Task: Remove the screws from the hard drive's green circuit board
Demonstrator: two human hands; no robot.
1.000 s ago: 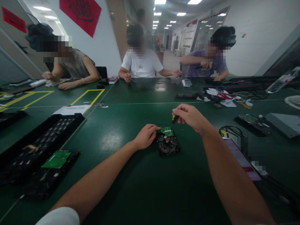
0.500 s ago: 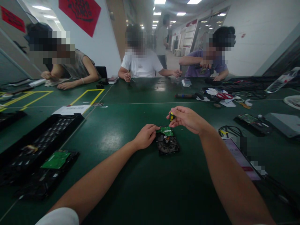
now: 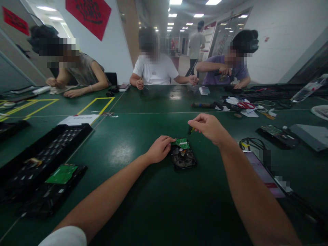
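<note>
Your left hand (image 3: 161,149) pinches hard drive (image 3: 183,159) just to its right: black casing, green board (image 3: 182,144) across far end. Your right hand (image 3: 205,127) pinches yellow-black screwdriver (image 3: 192,130), drive below-left.

Dim exposure recorded; light supplied by ceiling panels (image 3: 198,15). Soft glare is reflected from the green tabletop (image 3: 123,153); near part shadowed. Background corridor (image 3: 182,60) hazed; frame edges stretched.
</note>
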